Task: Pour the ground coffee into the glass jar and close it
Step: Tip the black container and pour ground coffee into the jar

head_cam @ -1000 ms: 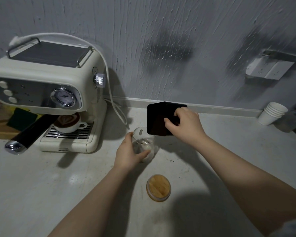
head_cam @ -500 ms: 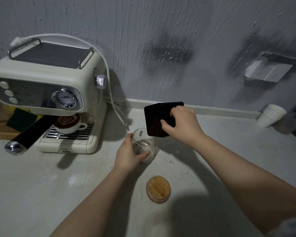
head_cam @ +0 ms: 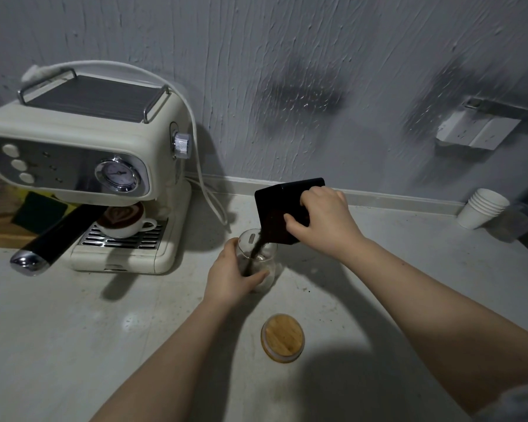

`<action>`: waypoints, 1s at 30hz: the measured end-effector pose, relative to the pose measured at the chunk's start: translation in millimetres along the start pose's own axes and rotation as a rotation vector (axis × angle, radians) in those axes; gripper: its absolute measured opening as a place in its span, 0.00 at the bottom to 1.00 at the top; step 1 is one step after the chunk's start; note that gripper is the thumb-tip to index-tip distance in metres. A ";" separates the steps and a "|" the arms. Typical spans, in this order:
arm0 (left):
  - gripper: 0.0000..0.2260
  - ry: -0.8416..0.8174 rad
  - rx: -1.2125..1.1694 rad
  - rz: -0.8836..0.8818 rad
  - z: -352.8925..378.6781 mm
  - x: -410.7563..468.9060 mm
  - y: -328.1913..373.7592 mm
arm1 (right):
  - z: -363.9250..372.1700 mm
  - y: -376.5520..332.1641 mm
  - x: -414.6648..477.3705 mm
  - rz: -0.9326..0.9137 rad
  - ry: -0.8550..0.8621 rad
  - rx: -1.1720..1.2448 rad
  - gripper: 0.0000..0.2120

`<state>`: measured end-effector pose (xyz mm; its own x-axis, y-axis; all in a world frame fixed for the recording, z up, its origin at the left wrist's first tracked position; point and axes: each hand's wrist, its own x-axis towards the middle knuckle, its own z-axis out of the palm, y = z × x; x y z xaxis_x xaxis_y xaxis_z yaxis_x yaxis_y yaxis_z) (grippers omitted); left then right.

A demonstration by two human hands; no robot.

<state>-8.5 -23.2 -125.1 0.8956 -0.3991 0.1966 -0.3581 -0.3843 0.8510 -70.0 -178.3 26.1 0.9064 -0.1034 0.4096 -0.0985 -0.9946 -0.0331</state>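
A small clear glass jar [head_cam: 267,257] stands on the counter at the centre, and my left hand [head_cam: 230,275] is wrapped around its left side. Above and to the right of the jar, my right hand [head_cam: 325,220] grips a black square container [head_cam: 279,202] tipped down to the left. A dark stream of ground coffee [head_cam: 256,248] falls from the container's low corner into the jar mouth. The jar's round wooden lid [head_cam: 283,337] lies flat on the counter in front of the jar.
A cream espresso machine [head_cam: 83,166] stands at the left, with a cup of latte [head_cam: 122,222] on its drip tray and a black portafilter handle [head_cam: 48,239] sticking out. A stack of white paper cups [head_cam: 482,208] sits at the far right by the wall.
My right hand has tipped the black container further over the jar, and coffee grounds now stream out into it. My left hand stays on the jar.
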 end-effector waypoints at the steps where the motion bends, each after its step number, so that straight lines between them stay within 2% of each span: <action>1: 0.38 0.000 -0.001 -0.001 0.0 -0.4 0.3 | -0.3 -0.1 0.3 -0.001 -0.001 -0.003 0.16; 30: 0.37 -0.011 -0.014 -0.017 -0.5 -1.9 1.1 | 3.1 -7.6 -1.2 -0.095 -0.006 -0.043 0.15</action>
<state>-10.4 -22.4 -124.3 0.8984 -0.4018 0.1773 -0.3395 -0.3795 0.8606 -69.1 -170.7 23.0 0.9147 -0.0088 0.4039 -0.0297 -0.9985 0.0453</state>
